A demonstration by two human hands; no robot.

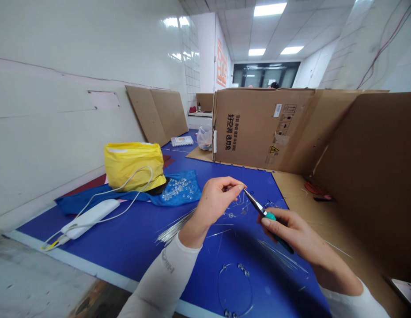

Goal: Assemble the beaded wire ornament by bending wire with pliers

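My right hand (284, 225) grips needle-nose pliers (256, 204) with green handles, their jaws pointing up and left. The jaw tips meet the fingertips of my left hand (215, 198), which is closed in a pinch on a thin wire that hardly shows. Just below the fingers are looped wires with clear beads (231, 215); whether these hang from the pinched wire or lie on the table I cannot tell. Nearer to me lies a wire ring (219, 287) strung with several clear beads. A bundle of straight wires (175, 230) lies partly behind my left wrist.
Loose clear beads (180, 189) lie on a blue cloth (192, 176) by a yellow bag (134, 165). A white power strip (89, 221) with its cable sits at the left. More straight wires (281, 256) lie under my right hand. A large cardboard box (254, 132) stands behind the blue table (139, 243).
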